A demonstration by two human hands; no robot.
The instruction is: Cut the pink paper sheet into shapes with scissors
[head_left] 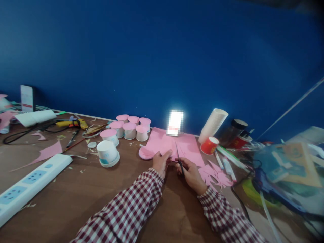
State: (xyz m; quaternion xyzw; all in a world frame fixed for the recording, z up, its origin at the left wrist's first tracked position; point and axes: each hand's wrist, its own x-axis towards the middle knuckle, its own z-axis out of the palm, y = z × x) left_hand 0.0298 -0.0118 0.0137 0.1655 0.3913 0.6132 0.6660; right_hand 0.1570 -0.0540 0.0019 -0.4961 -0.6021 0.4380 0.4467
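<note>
We cannot tell whether the left hand (161,164), fingers half-curled, tips partly hidden, pinches anything. We see the right hand (190,172) wrapped around scissors (180,166), blades over pink sheets (162,140) on the bench (177,216).

left sleeve (124,209) and right sleeve (224,214) in maroon-and-white check, loose and creased, with gathered cuffs (157,175) at the wrists; left hand (161,163) and right hand (190,172) both bare.

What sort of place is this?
Probably a small craft workspace: a brown table with scissors in the right hand, pink paper scraps beside it, and a cluster of paper cups topped with pink discs.
</note>
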